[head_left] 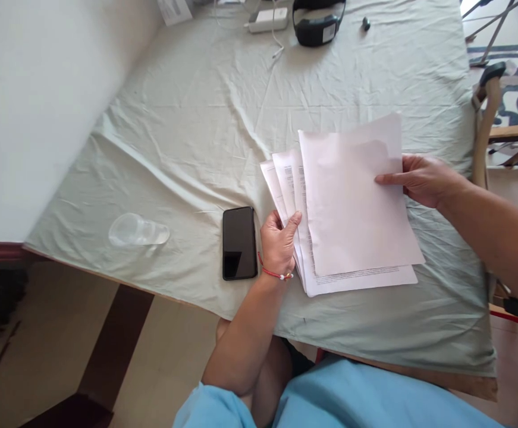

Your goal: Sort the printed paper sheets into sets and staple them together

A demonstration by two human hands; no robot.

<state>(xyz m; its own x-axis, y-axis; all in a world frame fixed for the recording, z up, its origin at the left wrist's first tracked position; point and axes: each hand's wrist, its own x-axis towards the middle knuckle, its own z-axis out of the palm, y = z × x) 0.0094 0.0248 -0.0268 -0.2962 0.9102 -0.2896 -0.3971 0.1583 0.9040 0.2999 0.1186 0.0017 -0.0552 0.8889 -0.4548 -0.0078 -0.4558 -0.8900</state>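
Several sheets of paper are fanned out above the cloth-covered table, a blank side topmost and printed text showing along the left and lower edges. My left hand, a red bracelet at its wrist, grips the fanned printed sheets by their left side with the thumb on top. On the right edge, my right hand pinches the top blank sheet, thumb above and fingers hidden beneath. How many sheets it pinches I cannot tell. A black smartphone lies just left of my left hand.
A clear plastic cup lies on its side at the left. Along the back are a white adapter with a cable, a black headset-like device and a small dark object. A wooden chair arm stands against the right edge.
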